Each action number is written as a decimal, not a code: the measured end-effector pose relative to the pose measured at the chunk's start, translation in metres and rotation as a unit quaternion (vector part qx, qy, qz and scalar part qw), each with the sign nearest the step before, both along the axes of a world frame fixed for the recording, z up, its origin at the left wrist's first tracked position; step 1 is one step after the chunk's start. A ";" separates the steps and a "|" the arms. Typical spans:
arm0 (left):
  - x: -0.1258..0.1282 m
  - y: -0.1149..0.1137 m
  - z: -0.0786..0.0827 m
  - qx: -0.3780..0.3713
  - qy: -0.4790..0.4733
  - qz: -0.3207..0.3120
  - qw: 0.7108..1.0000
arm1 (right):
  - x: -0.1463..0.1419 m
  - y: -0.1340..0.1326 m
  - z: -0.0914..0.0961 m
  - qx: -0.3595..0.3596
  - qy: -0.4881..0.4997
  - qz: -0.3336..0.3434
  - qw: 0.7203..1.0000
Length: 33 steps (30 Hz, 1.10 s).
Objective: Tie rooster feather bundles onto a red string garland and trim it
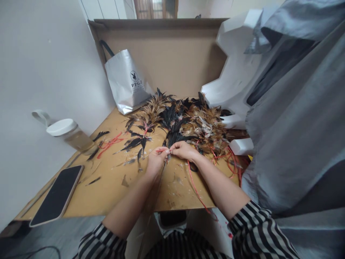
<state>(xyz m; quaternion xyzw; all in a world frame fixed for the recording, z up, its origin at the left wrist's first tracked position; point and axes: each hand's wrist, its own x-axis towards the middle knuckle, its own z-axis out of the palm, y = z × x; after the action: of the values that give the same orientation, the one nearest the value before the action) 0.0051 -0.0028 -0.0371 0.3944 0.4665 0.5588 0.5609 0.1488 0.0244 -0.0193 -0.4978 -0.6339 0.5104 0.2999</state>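
My left hand (157,160) and my right hand (183,150) meet over the middle of the table, fingertips pinched close together. Between them runs a bit of red string (162,150) at the base of a bunch of black feathers (174,129). From under my right hand a longer red strand (194,189) trails down past the table's front edge. Brown feathers (206,126) lie heaped behind and to the right. Another brown bunch (152,109), bound with pink-red string, sits at the back left.
A lidded jar of liquid (78,138) and a phone (58,194) stand and lie at the left. Near the back is a silver bag (122,81). White foam (234,72) and grey cloth (296,118) border the right side. Red string pieces (110,143) and loose feathers lie about.
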 end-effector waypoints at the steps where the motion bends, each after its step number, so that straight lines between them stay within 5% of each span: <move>1: -0.003 0.001 0.000 -0.004 0.001 -0.015 1.000 | 0.000 0.000 0.000 -0.004 0.001 0.002 1.000; 9: -0.027 0.007 0.009 -0.050 -0.056 -0.170 0.983 | 0.000 -0.001 0.002 -0.027 0.003 0.021 0.999; 15: -0.036 0.012 0.009 -0.081 -0.108 -0.228 0.964 | -0.001 -0.001 0.004 -0.067 0.037 0.011 0.997; 33: -0.032 0.009 0.005 -0.006 0.026 -0.200 0.980 | 0.002 0.001 -0.001 -0.100 0.080 0.057 0.990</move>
<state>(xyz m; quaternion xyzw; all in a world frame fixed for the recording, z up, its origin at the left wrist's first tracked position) -0.0265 0.0061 -0.0324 0.4907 0.3957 0.4227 0.6512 0.1505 0.0257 -0.0207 -0.4464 -0.5807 0.6255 0.2686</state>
